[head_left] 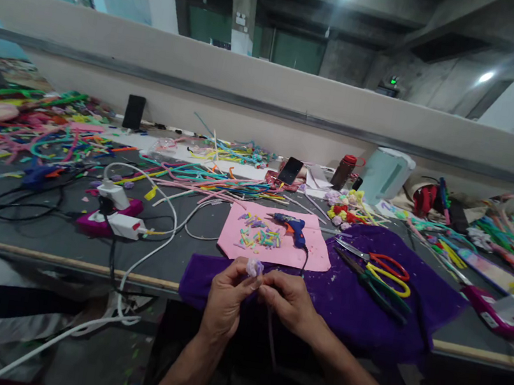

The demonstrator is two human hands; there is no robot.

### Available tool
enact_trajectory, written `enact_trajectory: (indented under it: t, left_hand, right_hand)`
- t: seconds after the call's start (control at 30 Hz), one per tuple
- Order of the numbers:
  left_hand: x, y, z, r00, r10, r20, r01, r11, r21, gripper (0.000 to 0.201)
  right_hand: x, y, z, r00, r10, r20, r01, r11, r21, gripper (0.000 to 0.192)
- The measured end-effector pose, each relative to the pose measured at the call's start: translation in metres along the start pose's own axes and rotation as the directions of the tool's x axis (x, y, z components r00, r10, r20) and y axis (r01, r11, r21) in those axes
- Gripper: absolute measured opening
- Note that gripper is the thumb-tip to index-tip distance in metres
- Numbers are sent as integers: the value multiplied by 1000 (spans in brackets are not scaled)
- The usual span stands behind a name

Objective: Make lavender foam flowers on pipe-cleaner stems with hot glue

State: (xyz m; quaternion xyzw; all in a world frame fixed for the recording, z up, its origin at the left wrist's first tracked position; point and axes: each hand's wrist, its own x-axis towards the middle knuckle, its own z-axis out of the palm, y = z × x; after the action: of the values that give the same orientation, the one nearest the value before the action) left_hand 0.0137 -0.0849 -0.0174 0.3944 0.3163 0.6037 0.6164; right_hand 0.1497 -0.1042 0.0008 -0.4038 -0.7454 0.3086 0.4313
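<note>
As we pinch it from both sides, the small lilac fuzzy bud (254, 267) sits between our fingertips.
Left hand (225, 294) grips the bud; right hand (288, 300) pinches its thin stem (270, 336) (trailing down toward us), above the purple cloth (366, 299).

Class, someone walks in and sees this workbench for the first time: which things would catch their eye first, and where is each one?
Probably the two hands at the near edge, the left hand and right hand pinching a small pale purple flower between them. Just behind lies a pink sheet with a blue glue gun on it, beside a purple cloth carrying scissors. Bright pipe cleaners sprawl across the far left.
</note>
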Motion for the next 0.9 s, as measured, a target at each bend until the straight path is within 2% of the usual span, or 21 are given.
enact_trajectory:
  t: [0.13,0.3,0.47,0.63,0.77,0.9]
  left_hand:
    - [-1,3,2,999,-33,18,33,999,-27,15]
    - [-2,9,5,990,-78,120,82,996,-23,16]
    - [-1,6,3,989,-92,112,95,995,-20,17]
    - [-1,3,3,993,-107,49,109,993,-47,17]
    - [-3,3,4,992,-121,40,123,991,-60,16]
    - [-7,3,0,997,-80,21,81,996,-45,13]
  right_hand:
    - [2,-1,-1,1000,8,15,-8,1000,19,24]
    - [3,-1,-7,990,80,113,-97,984,147,35]
    - [2,0,-11,975,141,171,-181,950,253,36]
    - [2,2,-9,973,157,169,-190,961,202,36]
    - [1,2,-7,975,139,173,-167,974,155,36]
    - [-1,1,-2,977,116,179,-137,984,114,35]
